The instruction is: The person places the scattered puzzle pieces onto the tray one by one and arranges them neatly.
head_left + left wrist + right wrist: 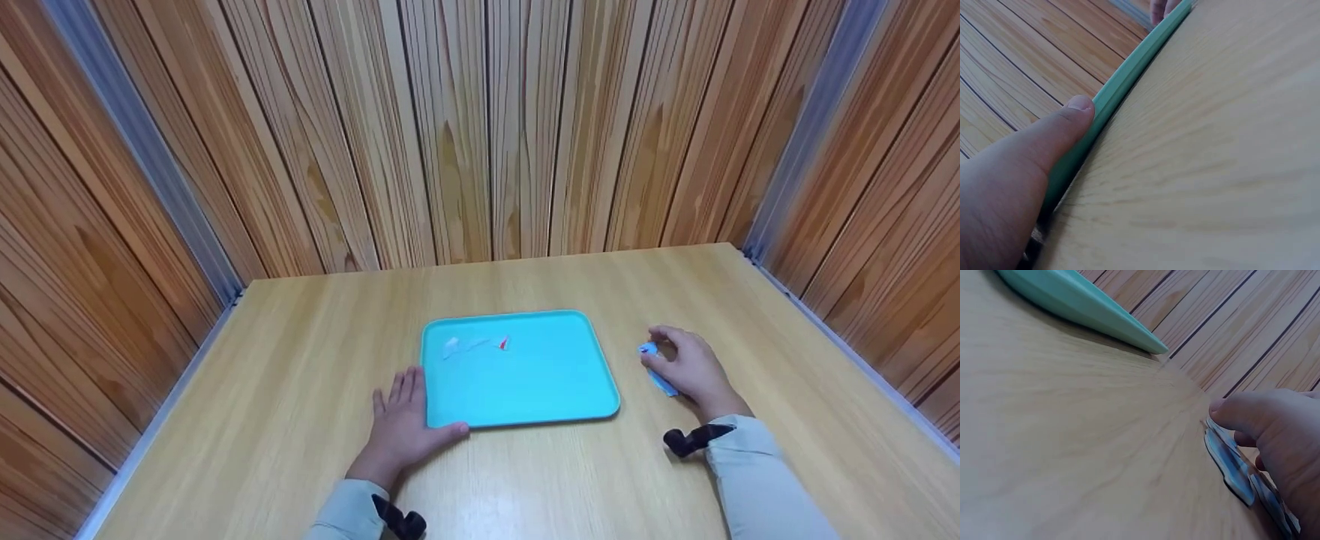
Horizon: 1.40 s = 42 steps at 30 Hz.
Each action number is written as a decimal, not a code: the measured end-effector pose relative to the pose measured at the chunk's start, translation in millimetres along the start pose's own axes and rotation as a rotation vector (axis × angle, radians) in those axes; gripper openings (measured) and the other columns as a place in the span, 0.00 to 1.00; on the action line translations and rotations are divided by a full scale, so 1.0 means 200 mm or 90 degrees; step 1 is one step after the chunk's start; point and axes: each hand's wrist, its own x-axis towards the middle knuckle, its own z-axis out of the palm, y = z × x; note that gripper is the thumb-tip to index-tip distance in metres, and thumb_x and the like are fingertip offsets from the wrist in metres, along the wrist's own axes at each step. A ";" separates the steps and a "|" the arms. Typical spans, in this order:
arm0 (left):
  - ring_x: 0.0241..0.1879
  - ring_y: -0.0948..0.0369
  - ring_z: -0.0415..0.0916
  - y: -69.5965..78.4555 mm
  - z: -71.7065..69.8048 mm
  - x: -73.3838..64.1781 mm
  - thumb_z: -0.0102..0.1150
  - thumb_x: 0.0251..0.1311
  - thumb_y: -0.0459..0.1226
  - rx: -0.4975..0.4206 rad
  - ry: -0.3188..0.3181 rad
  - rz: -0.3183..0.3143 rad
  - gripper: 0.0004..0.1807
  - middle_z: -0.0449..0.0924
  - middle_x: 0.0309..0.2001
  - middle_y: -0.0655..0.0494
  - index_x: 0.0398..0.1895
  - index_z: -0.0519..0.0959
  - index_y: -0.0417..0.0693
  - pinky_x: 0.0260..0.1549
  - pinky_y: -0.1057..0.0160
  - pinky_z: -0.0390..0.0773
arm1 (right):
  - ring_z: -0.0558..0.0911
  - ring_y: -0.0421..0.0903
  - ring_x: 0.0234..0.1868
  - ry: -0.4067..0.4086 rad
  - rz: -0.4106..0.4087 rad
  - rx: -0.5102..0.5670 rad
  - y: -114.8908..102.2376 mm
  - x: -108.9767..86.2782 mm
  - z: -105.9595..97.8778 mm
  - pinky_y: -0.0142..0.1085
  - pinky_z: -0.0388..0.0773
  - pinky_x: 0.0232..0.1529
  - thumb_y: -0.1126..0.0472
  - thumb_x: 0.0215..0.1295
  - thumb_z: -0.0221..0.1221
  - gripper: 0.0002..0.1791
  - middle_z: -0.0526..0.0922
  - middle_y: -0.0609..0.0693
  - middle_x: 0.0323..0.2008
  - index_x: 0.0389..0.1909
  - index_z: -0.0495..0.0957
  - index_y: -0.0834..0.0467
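Observation:
A turquoise tray [525,382] lies on the table, and several thin pale pieces [451,346] rest on it, one with a red mark [503,343]. My left hand [405,431] is at the tray's front left corner. Its fingers lie straight along the left side, the thumb along the front rim, where the left wrist view shows the thumb tip [1081,104] against the edge. To the right of the tray, my right hand [690,371] curls thumb and fingers about thin blue flat pieces [1229,464] lying on the tabletop. The thumb tip [1217,406] is right at their upper end.
The wooden table [315,337] meets wood-panelled walls [465,150] at the back and both sides. Metal corner posts [161,142] stand at the left and right. Dark wrist straps with small cylinders [679,442] sit at both cuffs.

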 end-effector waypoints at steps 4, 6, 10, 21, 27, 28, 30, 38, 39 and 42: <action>0.80 0.44 0.30 0.00 -0.01 0.00 0.54 0.47 0.79 0.000 -0.002 0.000 0.73 0.37 0.82 0.42 0.82 0.40 0.41 0.71 0.34 0.27 | 0.62 0.67 0.71 -0.010 0.024 0.006 0.00 -0.01 0.00 0.65 0.54 0.70 0.47 0.69 0.64 0.36 0.71 0.64 0.67 0.71 0.67 0.62; 0.80 0.44 0.31 0.00 -0.01 0.00 0.54 0.47 0.79 -0.002 0.002 0.004 0.72 0.38 0.81 0.41 0.81 0.40 0.40 0.71 0.33 0.27 | 0.62 0.67 0.70 -0.008 0.028 0.002 0.00 -0.01 0.00 0.65 0.54 0.69 0.47 0.69 0.64 0.36 0.70 0.64 0.67 0.71 0.67 0.61; 0.80 0.43 0.32 0.01 -0.01 0.00 0.54 0.47 0.79 0.002 0.006 0.006 0.72 0.38 0.81 0.41 0.81 0.41 0.39 0.71 0.33 0.28 | 0.62 0.67 0.69 0.005 0.028 -0.019 -0.01 0.00 0.00 0.65 0.55 0.68 0.48 0.69 0.63 0.35 0.71 0.64 0.66 0.70 0.68 0.62; 0.80 0.43 0.31 0.00 -0.01 0.01 0.55 0.49 0.78 -0.004 0.008 0.017 0.72 0.39 0.81 0.40 0.81 0.41 0.38 0.71 0.33 0.27 | 0.67 0.67 0.65 0.017 0.001 -0.048 -0.01 0.01 -0.01 0.65 0.57 0.67 0.51 0.69 0.64 0.32 0.75 0.65 0.62 0.67 0.69 0.63; 0.80 0.43 0.31 0.00 0.00 0.00 0.54 0.48 0.78 -0.004 0.004 0.011 0.72 0.38 0.81 0.41 0.81 0.40 0.40 0.71 0.33 0.27 | 0.62 0.66 0.70 -0.032 0.017 0.016 0.03 -0.01 -0.04 0.65 0.54 0.69 0.47 0.69 0.64 0.37 0.71 0.63 0.67 0.72 0.64 0.60; 0.80 0.44 0.31 -0.01 0.00 0.00 0.54 0.48 0.79 -0.004 0.003 0.010 0.72 0.37 0.81 0.41 0.81 0.40 0.40 0.71 0.34 0.27 | 0.61 0.66 0.71 -0.038 0.020 0.021 0.04 -0.01 -0.04 0.66 0.53 0.69 0.47 0.69 0.64 0.38 0.71 0.62 0.67 0.73 0.64 0.59; 0.80 0.44 0.30 -0.01 0.00 0.00 0.53 0.47 0.79 -0.002 0.001 0.007 0.72 0.37 0.81 0.42 0.82 0.40 0.41 0.71 0.35 0.26 | 0.59 0.66 0.71 -0.047 0.024 0.031 0.04 -0.01 -0.05 0.67 0.52 0.69 0.47 0.69 0.64 0.38 0.70 0.62 0.68 0.74 0.63 0.59; 0.80 0.43 0.31 -0.01 0.00 0.00 0.54 0.49 0.78 0.000 0.001 0.014 0.71 0.38 0.81 0.40 0.81 0.40 0.39 0.71 0.34 0.27 | 0.58 0.67 0.72 -0.055 0.024 0.038 0.04 -0.01 -0.05 0.66 0.50 0.70 0.50 0.70 0.64 0.37 0.69 0.64 0.68 0.73 0.63 0.61; 0.80 0.43 0.31 -0.01 0.00 -0.01 0.54 0.49 0.78 0.001 0.002 0.016 0.71 0.38 0.81 0.40 0.81 0.41 0.39 0.71 0.33 0.27 | 0.58 0.67 0.72 -0.056 0.025 0.039 0.04 -0.01 -0.05 0.66 0.50 0.70 0.50 0.70 0.63 0.37 0.69 0.64 0.68 0.73 0.63 0.61; 0.80 0.42 0.32 0.00 0.00 -0.01 0.54 0.49 0.78 0.004 0.006 0.016 0.71 0.38 0.81 0.40 0.81 0.41 0.38 0.71 0.33 0.28 | 0.58 0.67 0.73 -0.053 0.022 0.026 0.05 -0.01 -0.04 0.65 0.51 0.71 0.49 0.70 0.64 0.38 0.68 0.64 0.69 0.74 0.63 0.61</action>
